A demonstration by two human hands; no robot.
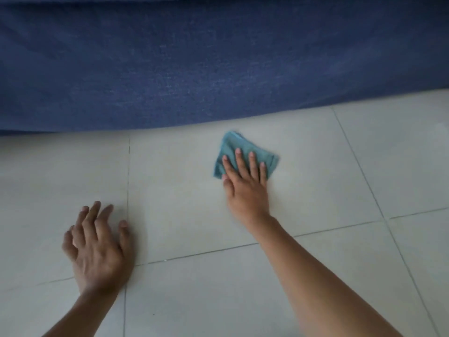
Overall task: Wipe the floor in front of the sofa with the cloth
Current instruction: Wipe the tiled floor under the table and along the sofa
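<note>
Teal cloth is pressed flat on the tiled floor near the blue sofa by the right hand, fingers spread. Left hand is splayed, empty, apparently on the tile, slightly blurred.

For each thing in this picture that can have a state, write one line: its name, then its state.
cloth: folded, flat on the floor, pinned under the right hand.
right hand: open, fingers spread, pressing on the cloth.
left hand: open, fingers spread, on the bare floor, holding nothing.
floor: pale tiles, no visible spill or debris.
sofa: blue fabric front, its lower edge at the floor.
</note>
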